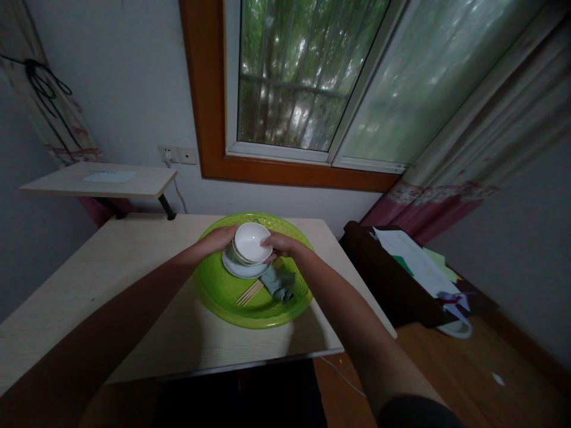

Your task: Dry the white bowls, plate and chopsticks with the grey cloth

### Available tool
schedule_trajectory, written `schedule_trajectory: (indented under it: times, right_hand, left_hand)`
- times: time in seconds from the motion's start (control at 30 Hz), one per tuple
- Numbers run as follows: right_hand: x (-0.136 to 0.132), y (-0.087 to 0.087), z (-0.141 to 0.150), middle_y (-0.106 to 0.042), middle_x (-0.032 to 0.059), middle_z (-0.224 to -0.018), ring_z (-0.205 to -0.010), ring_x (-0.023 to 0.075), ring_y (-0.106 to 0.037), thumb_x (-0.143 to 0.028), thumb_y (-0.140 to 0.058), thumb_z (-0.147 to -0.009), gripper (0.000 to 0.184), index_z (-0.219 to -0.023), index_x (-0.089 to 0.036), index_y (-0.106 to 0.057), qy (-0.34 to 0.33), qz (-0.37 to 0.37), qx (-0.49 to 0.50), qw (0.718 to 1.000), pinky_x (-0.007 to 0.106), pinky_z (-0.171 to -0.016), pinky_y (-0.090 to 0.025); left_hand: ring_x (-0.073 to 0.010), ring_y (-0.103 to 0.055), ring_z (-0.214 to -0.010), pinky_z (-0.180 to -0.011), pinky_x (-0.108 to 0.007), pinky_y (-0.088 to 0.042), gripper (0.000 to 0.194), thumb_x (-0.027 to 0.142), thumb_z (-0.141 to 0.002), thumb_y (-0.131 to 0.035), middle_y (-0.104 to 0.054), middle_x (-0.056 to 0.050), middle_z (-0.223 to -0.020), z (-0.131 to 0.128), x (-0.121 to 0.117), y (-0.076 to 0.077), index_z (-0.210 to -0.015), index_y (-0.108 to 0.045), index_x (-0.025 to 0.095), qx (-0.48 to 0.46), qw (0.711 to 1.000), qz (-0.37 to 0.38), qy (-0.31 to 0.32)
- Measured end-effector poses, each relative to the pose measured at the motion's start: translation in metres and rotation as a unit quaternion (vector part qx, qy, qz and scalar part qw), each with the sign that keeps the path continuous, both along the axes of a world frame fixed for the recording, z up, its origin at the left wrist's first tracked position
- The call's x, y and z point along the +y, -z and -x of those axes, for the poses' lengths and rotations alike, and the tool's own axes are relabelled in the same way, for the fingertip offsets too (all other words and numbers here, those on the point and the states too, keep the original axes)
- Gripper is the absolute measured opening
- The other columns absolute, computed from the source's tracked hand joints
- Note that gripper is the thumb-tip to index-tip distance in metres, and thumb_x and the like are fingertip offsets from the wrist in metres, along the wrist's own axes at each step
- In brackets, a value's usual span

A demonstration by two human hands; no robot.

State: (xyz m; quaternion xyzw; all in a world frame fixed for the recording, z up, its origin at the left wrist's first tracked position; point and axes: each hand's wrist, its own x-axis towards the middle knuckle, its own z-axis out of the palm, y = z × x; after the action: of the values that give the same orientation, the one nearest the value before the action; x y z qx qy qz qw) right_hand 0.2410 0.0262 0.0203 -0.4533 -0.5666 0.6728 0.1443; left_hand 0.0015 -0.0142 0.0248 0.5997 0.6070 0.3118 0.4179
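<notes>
A small stack of white bowls (252, 241) sits over a white plate (244, 270) inside a big green basin (218, 297). My left hand (218, 239) grips the stack from its left side, fingers partly hidden behind it. From the right, my right hand (279, 245) holds the rim, thumb over the inside of the top bowl. Whether the bowls rest on the plate or are slightly raised, I cannot tell. Just below my right hand lies a crumpled grey-green cloth (279, 282), across several light wooden chopsticks (250, 293).
The basin stands on a pale wooden table (147, 333). At the left rises a small shelf (98, 178) with a paper on it. A window (307, 77) is behind the table. To the right, a dark brown piece of furniture (388, 285) bears papers (414, 261).
</notes>
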Motion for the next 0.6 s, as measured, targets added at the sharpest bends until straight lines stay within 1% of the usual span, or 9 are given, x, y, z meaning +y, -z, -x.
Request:
schedule_trajectory:
  times: [0.07,0.13,0.23,0.37,0.43,0.5,0.6]
  right_hand:
    - [-0.003,-0.002,0.005,-0.069,0.0051,-0.094,-0.071,0.0189,-0.070,-0.009,-0.063,-0.068,0.062,-0.127,-0.020,-0.049,0.016,0.007,-0.002,1.000,0.034,-0.057,-0.066]
    - [-0.005,-0.003,0.010,-0.068,0.0060,-0.094,-0.069,0.0185,-0.070,-0.007,-0.061,-0.069,0.061,-0.127,-0.018,-0.048,0.026,0.015,-0.002,1.000,0.032,-0.054,-0.065]
    - [-0.006,-0.003,0.014,-0.068,0.0066,-0.091,-0.069,0.0185,-0.070,-0.005,-0.058,-0.069,0.060,-0.127,-0.016,-0.049,0.034,0.022,-0.007,0.999,0.030,-0.054,-0.065]
    - [-0.003,-0.001,0.017,-0.065,0.0061,-0.083,-0.067,0.0193,-0.069,-0.008,-0.062,-0.071,0.051,-0.121,-0.013,-0.052,0.042,0.010,-0.035,0.998,0.032,-0.054,-0.065]
    - [0.000,-0.002,0.016,-0.063,0.0052,-0.081,-0.066,0.0187,-0.067,-0.011,-0.066,-0.071,0.049,-0.119,-0.014,-0.053,0.055,-0.015,-0.056,0.997,0.033,-0.053,-0.065]
    - [0.003,-0.004,0.016,-0.062,0.0046,-0.079,-0.063,0.0172,-0.064,-0.013,-0.068,-0.072,0.048,-0.119,-0.015,-0.055,0.069,-0.041,-0.077,0.994,0.034,-0.053,-0.065]
    - [0.007,-0.010,0.013,-0.066,0.0062,-0.081,-0.064,0.0176,-0.064,-0.014,-0.068,-0.072,0.046,-0.117,-0.018,-0.059,0.067,-0.069,-0.091,0.991,0.032,-0.053,-0.065]
  left_hand:
    - [-0.0305,-0.070,-0.090,-0.072,-0.038,-0.058,0.055,0.062,-0.090,-0.051,-0.074,-0.013,-0.104,-0.001,-0.006,-0.003,-0.123,-0.064,0.020,-0.015,0.997,0.074,0.014]
    - [-0.0291,-0.070,-0.082,-0.065,-0.037,-0.058,0.055,0.057,-0.088,-0.057,-0.074,-0.014,-0.104,-0.001,-0.008,-0.001,-0.128,-0.061,0.019,-0.017,0.995,0.093,0.027]
    - [-0.0270,-0.071,-0.080,-0.064,-0.035,-0.059,0.051,0.042,-0.084,-0.062,-0.073,-0.014,-0.109,0.000,-0.003,0.007,-0.130,-0.059,0.019,-0.013,0.998,0.058,0.038]
    - [-0.0279,-0.071,-0.082,-0.066,-0.036,-0.059,0.045,0.035,-0.084,-0.059,-0.072,-0.015,-0.113,0.004,0.007,0.015,-0.125,-0.063,0.019,0.006,0.999,0.038,0.027]
    - [-0.0280,-0.071,-0.080,-0.068,-0.036,-0.058,0.042,0.034,-0.085,-0.057,-0.072,-0.016,-0.108,0.003,0.007,0.015,-0.122,-0.065,0.016,0.027,0.999,0.039,0.022]
    - [-0.0266,-0.070,-0.080,-0.070,-0.034,-0.057,0.039,0.033,-0.087,-0.055,-0.073,-0.016,-0.103,0.001,0.004,0.013,-0.119,-0.065,0.013,0.047,0.998,0.039,0.027]
    - [-0.0242,-0.068,-0.085,-0.070,-0.028,-0.055,0.037,0.030,-0.089,-0.054,-0.072,-0.014,-0.105,-0.004,0.001,0.010,-0.119,-0.065,0.011,0.060,0.997,0.024,0.039]
